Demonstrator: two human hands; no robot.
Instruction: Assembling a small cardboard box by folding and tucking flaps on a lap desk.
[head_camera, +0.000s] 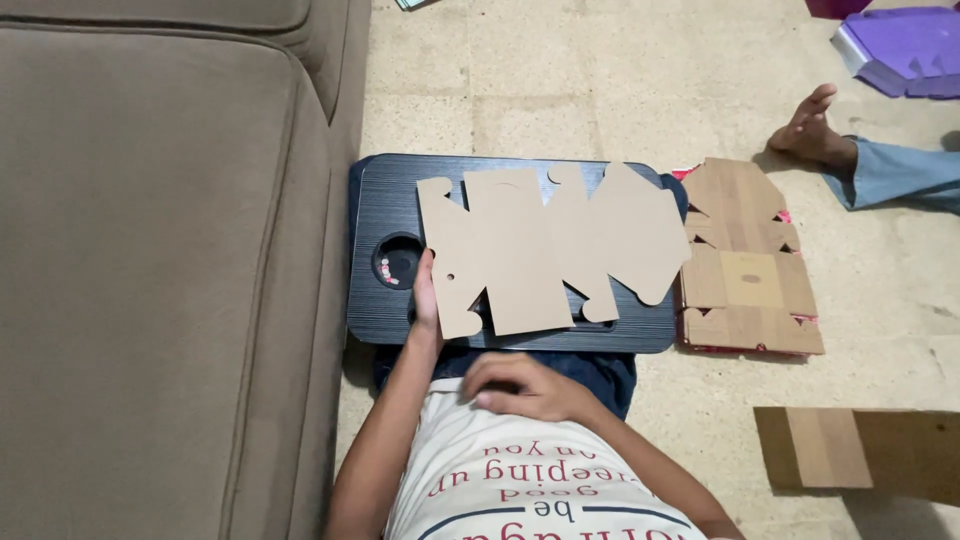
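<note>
Beige floor tiles (600, 100) run under me, with a brown sofa (150, 280) close along my left side and a black lap tray (380, 200) across my legs as my surface. On it lies the flat, die-cut cardboard blank (545, 245), brown side up, spread almost the whole width of the surface with its tabs and notches free. My left hand (426, 295) rests on the blank's near left edge, fingers flat and together, pressing it down rather than pinching it. My right hand (525, 385) sits loosely curled against my shirt, holding nothing.

To handle this well, I judge the blank should stay square on the surface while I keep the left palm as an anchor near a crease, so a panel lifts along its scored line and not across it. The round cup hole (398, 260) just beside my fingers is a soft spot; pressing there could dent the card.

Just right of the tray, a stack of similar blanks (750, 270) waits on the floor, another cardboard piece (860, 450) lies nearer, and another person's foot (810, 125) rests well apart.
</note>
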